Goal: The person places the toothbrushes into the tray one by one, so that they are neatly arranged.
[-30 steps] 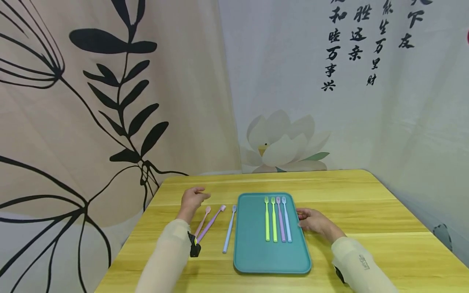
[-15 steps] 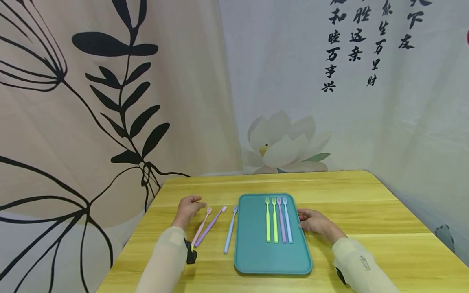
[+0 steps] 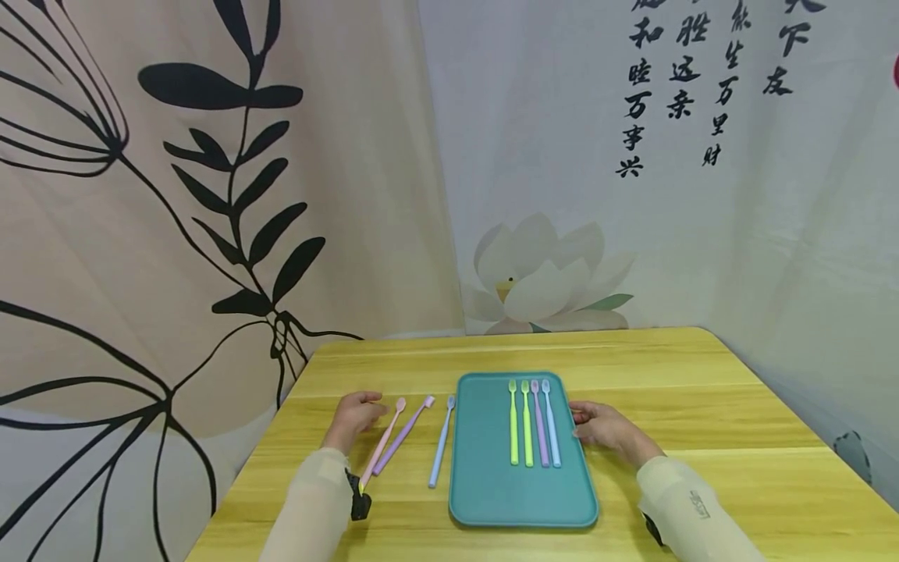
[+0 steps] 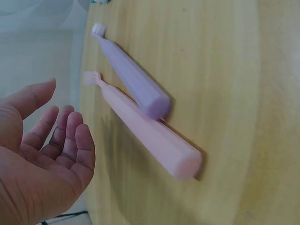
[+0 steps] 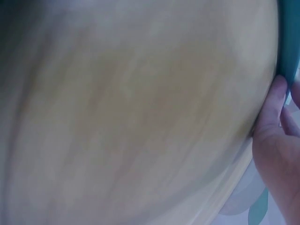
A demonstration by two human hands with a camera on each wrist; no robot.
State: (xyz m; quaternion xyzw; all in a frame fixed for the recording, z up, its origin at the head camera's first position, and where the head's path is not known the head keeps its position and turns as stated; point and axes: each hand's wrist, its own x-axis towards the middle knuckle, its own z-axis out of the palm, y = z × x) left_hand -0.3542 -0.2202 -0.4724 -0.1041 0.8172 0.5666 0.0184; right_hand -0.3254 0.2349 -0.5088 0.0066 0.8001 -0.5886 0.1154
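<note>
My left hand (image 3: 354, 415) hovers left of a pink toothbrush (image 3: 382, 443), fingers loosely bent and holding nothing. In the left wrist view the palm faces up beside that pink toothbrush (image 4: 145, 129), whose handle lies against a purple toothbrush (image 4: 133, 77). A blue toothbrush (image 3: 440, 445) lies between this pair and a teal tray (image 3: 485, 488). Two green toothbrushes (image 3: 520, 425), a purple one (image 3: 540, 425) and a blue one (image 3: 552, 425) are lined up inside the tray. At its right rim, my right hand (image 3: 609, 429) pinches the edge with thumb and fingers.
Everything rests on a yellow wood-grain table (image 3: 674, 382) with rounded far corners. Behind it hangs a printed cloth (image 3: 379, 195) with leaves, a lotus and brush-written characters. A black wrist camera (image 3: 360, 499) sits beneath the left sleeve.
My left hand has moved left and toward me, away from the toothbrush heads, uncovering more of the pink handle. The right hand has stayed at the tray's rim.
</note>
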